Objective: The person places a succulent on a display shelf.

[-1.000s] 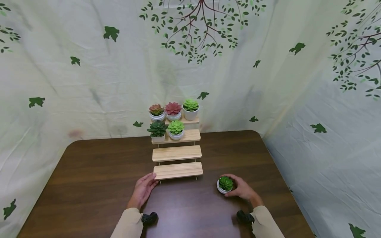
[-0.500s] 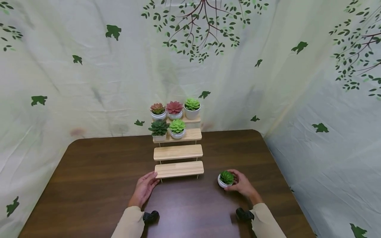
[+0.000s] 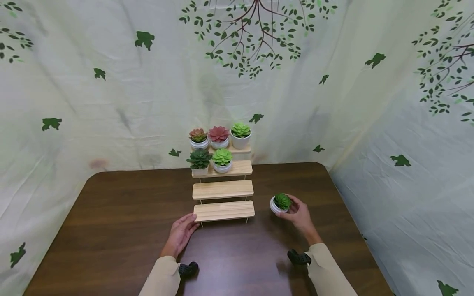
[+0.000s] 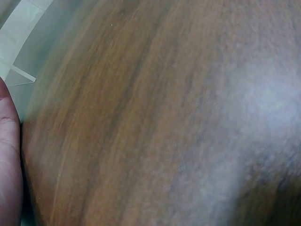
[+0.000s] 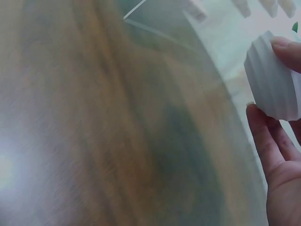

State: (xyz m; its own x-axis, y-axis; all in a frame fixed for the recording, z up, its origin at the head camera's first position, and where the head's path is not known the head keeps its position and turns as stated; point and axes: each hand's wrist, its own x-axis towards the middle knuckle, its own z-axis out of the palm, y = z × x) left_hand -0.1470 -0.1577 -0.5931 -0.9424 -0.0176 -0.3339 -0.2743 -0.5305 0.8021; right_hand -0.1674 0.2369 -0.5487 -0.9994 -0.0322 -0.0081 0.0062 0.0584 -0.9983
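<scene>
In the head view my right hand (image 3: 300, 213) grips a small potted succulent (image 3: 282, 201) above the table, right of a tiered wooden stand (image 3: 224, 211). The right wrist view shows its ribbed white pot (image 5: 273, 77) between thumb and fingers. My left hand (image 3: 180, 234) pinches the left end of the stand's lowest shelf. Only the edge of that hand (image 4: 8, 165) shows in the left wrist view. On the second shelf from the top stand a dark green succulent (image 3: 199, 159) and a light green one (image 3: 222, 159). Both lower shelves are bare wood.
The top shelf carries a reddish-green succulent (image 3: 198, 135), a pink one (image 3: 219, 135) and a bright green one (image 3: 241, 130). The stand is on a dark brown table (image 3: 129, 213), with a leaf-printed curtain (image 3: 155, 98) behind.
My right hand has lifted the potted succulent and moved it away from me, toward the back of the table. The left hand stays at the stand. The head view shifts slightly.
</scene>
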